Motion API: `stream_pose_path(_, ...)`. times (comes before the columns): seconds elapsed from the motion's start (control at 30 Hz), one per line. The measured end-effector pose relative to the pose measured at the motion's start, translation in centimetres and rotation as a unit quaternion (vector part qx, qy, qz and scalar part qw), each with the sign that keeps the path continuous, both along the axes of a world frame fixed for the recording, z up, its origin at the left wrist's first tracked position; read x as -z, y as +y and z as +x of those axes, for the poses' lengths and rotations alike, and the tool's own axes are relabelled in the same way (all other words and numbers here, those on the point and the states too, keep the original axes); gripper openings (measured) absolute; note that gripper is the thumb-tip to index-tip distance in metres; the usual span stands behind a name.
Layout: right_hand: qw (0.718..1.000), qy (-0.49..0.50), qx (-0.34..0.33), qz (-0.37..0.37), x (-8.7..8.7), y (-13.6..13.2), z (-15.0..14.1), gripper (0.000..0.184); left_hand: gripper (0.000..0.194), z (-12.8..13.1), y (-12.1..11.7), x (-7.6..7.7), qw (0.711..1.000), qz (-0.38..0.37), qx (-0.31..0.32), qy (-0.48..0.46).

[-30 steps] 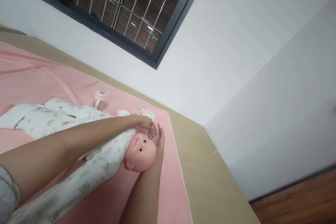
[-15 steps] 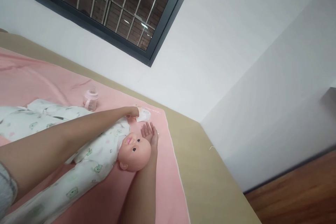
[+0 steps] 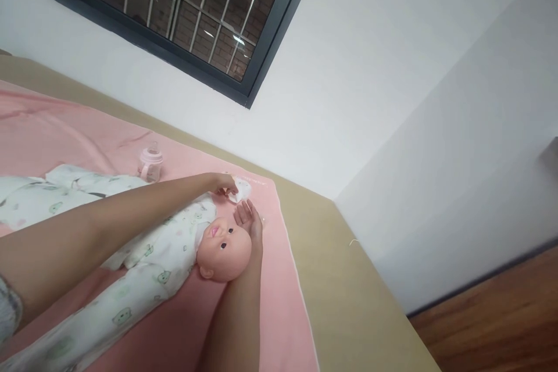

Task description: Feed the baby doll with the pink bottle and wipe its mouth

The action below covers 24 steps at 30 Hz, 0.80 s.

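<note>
On my head feed, the left hand [image 3: 223,183] reaches in over the body of the doll [image 3: 224,253], its fingers bent downward. The tips are at the near edge of a small white printed item [image 3: 242,190]; I cannot tell whether they pinch it or only touch it. The right hand [image 3: 251,225] lies palm up just nearer me than those fingertips, its own fingers half curled and side by side.

The doll's bald head sits just below the right fingers, on that wrist and forearm. Its body, in a white printed outfit [image 3: 170,244], stretches to the left of both sets of fingers, partly hidden from me under the left forearm.

Left of the left fingers, on the far side of that forearm, I see a baby bottle [image 3: 150,164] standing upright, with a pink collar and handle. A pink cloth [image 3: 285,314] spreads under all of this. Its edge runs to the right of the right fingers, and past it I see the tan surface [image 3: 344,285].
</note>
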State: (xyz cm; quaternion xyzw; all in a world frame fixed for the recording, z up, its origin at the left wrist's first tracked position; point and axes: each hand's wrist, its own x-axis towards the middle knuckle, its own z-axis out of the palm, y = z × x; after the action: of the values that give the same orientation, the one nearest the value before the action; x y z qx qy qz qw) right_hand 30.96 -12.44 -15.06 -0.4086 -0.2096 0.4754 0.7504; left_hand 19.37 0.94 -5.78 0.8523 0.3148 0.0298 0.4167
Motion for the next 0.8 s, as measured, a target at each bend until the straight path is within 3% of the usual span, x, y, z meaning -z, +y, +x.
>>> stream_pose_path(0.17,0.973,-0.229,-0.001,-0.02,-1.1,-0.7,0.0,0.031,0.026,-0.5,-1.3,-1.6,0.992,-0.12,-0.007,-0.024)
stream_pose_path(0.27,0.944,-0.329,0.017,-0.028,-1.4,-1.2,0.3,0.025,0.039,-0.9,-1.7,-2.2,0.985,-0.164,-0.021,-0.041)
stream_pose_path(0.5,0.924,-0.362,0.125,-0.003,-0.7,-0.9,0.8,0.022,0.057,-2.4,-1.8,-2.5,0.971,-0.219,-0.052,-0.077)
stream_pose_path(0.63,0.911,-0.407,0.06,0.018,-0.2,-0.6,1.0,0.02,0.052,-3.3,-1.9,-2.6,0.965,-0.24,-0.049,-0.095)
stream_pose_path(0.8,0.917,-0.397,-0.011,0.035,-0.4,-0.6,0.8,0.032,0.052,-3.8,-2.7,-2.9,0.966,-0.237,-0.035,-0.092)
